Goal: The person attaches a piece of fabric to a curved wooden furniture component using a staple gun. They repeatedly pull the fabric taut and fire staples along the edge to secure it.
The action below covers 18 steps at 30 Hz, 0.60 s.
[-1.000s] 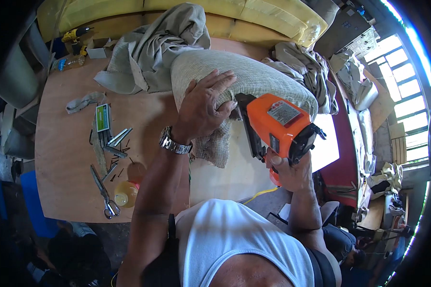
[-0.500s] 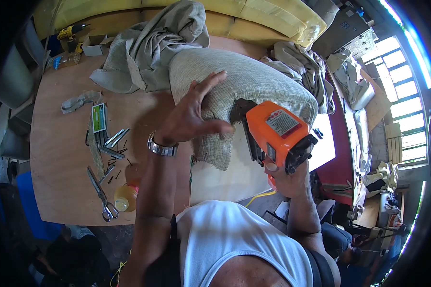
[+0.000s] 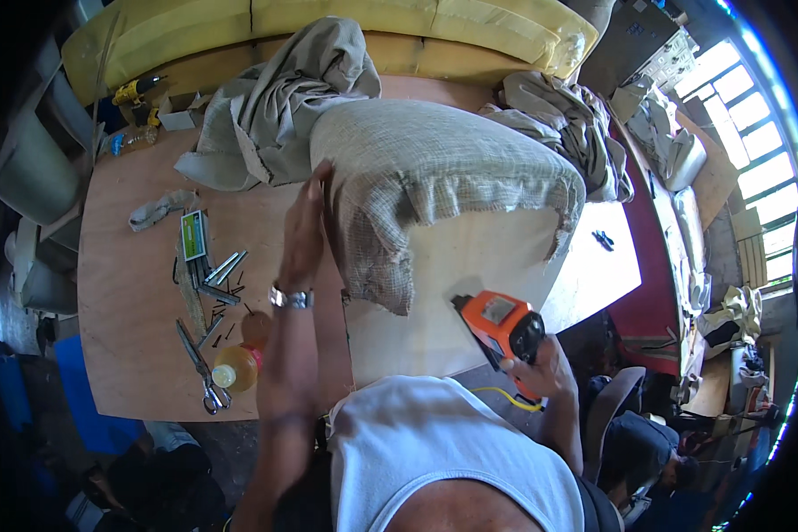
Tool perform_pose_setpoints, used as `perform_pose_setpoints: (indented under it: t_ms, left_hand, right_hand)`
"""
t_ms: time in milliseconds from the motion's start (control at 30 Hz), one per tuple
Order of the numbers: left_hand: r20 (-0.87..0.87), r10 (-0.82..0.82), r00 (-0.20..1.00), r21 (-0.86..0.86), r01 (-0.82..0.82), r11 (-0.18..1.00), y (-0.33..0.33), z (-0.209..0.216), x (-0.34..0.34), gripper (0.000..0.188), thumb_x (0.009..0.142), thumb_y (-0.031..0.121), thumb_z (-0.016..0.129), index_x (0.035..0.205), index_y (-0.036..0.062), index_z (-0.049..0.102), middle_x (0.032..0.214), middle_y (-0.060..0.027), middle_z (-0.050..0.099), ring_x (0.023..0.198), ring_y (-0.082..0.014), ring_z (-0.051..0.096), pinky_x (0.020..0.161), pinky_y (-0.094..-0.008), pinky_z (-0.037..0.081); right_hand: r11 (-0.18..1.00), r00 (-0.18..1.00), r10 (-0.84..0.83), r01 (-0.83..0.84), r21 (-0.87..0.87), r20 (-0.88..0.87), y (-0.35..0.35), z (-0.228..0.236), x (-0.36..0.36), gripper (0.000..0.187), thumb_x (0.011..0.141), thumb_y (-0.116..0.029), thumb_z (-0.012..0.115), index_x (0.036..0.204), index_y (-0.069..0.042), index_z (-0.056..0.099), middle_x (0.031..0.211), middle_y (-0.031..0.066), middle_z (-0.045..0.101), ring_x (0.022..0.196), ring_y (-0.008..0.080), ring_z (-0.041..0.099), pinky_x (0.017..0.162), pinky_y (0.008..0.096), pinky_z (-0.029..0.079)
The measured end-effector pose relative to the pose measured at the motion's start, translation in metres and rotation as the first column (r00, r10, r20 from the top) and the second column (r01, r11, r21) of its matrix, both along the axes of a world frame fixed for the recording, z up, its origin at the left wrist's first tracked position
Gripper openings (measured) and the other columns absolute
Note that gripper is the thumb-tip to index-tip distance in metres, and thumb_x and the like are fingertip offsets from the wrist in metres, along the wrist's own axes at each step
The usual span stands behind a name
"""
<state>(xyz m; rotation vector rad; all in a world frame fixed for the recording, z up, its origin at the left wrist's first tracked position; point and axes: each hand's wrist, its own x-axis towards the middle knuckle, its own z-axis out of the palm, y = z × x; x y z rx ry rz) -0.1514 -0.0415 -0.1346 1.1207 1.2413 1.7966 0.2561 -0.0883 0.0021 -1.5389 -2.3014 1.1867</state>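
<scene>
A board covered in grey-beige woven fabric [image 3: 443, 142] lies on the table before me. Its cloth is folded over the far and side edges, and the bare pale wood [image 3: 452, 257] shows in the middle; a loose flap [image 3: 377, 248] hangs at the near left. My left hand [image 3: 304, 235] rests along the left side of the padded piece, fingers stretched out and holding nothing. An orange staple gun [image 3: 503, 324] is in my right hand [image 3: 551, 371], wrapped round its handle, tilted over the near part of the wood and apart from the cloth.
On the left lie scissors [image 3: 201, 368], a bottle of yellowish liquid [image 3: 236, 367], a green box [image 3: 192, 235], staple strips [image 3: 228, 266] and several nails. Draped cloth [image 3: 297, 89], a yellow drill [image 3: 136, 90] and a foam-padded piece [image 3: 346, 22] are farther back. A yellow hose [image 3: 505, 396] hangs below.
The staple gun has moved from the folded cloth edge toward me and down. My left hand has left the flap's top and shifted to the left side of the padded piece.
</scene>
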Motion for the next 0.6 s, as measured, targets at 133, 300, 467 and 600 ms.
perform_pose_setpoints:
  t_ms: [133, 300, 467, 600]
  left_hand:
    - [-0.174, -0.338, 0.925, -0.076, 0.33, 0.941, 0.05, 0.078, -0.019, 0.074, 0.108, 0.055, 0.029, 0.146, -0.0053, 0.046, 0.15, -0.0188, 0.049, 0.141, -0.0254, 0.043, 0.12, -0.0371, 0.028]
    - [-0.625, -0.552, 0.552, -0.564, 0.168, 0.808, 0.097, 0.167, 0.036, 0.085, 0.103, 0.067, 0.027, 0.145, -0.0037, 0.048, 0.152, -0.0185, 0.048, 0.144, -0.0276, 0.042, 0.121, -0.0358, 0.028]
    - [-0.95, -0.278, 0.146, -0.287, -0.047, 0.957, 0.126, 0.162, 0.155, 0.112, 0.088, 0.086, 0.034, 0.144, -0.0101, 0.043, 0.15, -0.0287, 0.045, 0.144, -0.0376, 0.04, 0.12, -0.042, 0.03]
    - [-0.979, -0.138, 0.149, -0.162, -0.164, 0.973, 0.163, 0.154, 0.24, 0.119, 0.075, 0.095, 0.04, 0.13, -0.0098, 0.052, 0.139, -0.0284, 0.055, 0.134, -0.0376, 0.05, 0.114, -0.0488, 0.036]
  right_hand:
    - [0.937, 0.943, -0.31, 0.324, -0.126, 0.12, -0.028, -0.021, 0.068, 0.032, 0.08, -0.026, 0.078, 0.09, 0.002, 0.069, 0.061, 0.0054, 0.061, 0.057, 0.0154, 0.061, 0.056, 0.0339, 0.05]
    - [0.767, 0.782, -0.622, 0.6, -0.228, -0.033, -0.033, -0.02, 0.125, 0.026, 0.087, -0.019, 0.07, 0.102, 0.001, 0.066, 0.07, 0.0024, 0.062, 0.06, 0.0115, 0.061, 0.056, 0.0297, 0.051]
    - [0.742, 0.718, -0.67, 0.651, -0.157, -0.19, 0.006, -0.05, 0.191, 0.027, 0.099, -0.032, 0.062, 0.093, -0.005, 0.06, 0.067, -0.0003, 0.057, 0.055, 0.009, 0.054, 0.053, 0.0278, 0.046]
    - [0.751, 0.737, -0.66, 0.655, -0.089, -0.144, 0.061, -0.082, 0.231, 0.026, 0.101, -0.03, 0.06, 0.093, -0.005, 0.06, 0.068, -0.001, 0.054, 0.058, 0.0086, 0.053, 0.053, 0.0275, 0.045]
